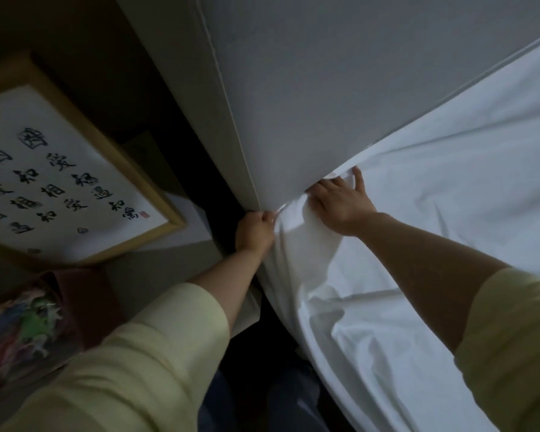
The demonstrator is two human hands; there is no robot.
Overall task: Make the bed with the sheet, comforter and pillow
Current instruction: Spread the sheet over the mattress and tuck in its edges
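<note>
White cotton sheet [434, 213] covers the bed here, and both hands are busy at its corner, right where the mattress meets the grey upholstered headboard [325, 88]. The left hand [254, 232] has its grip curled tight on the bunched edge of the sheet, at the outer side of the corner. Just beside that grip, on the bed side, the right hand [340, 201] lies flat with fingers spread, pressing the fabric down toward the gap under the headboard; its fingers are apart and wrapped round nothing.

Judging by this, the task is at an early stage: the sheet is laid out but not yet finished. Below the two hands it hangs loose and wrinkled over the mattress edge, so this corner is being tucked and the side seems yet to be done. Beyond the right hand the sheet looks fairly smooth. No comforter or pillow shows in view, so those steps appear to remain. Off to the far side of the left grip, a framed calligraphy sheet [60, 182] leans in the dim space beside the bed.
</note>
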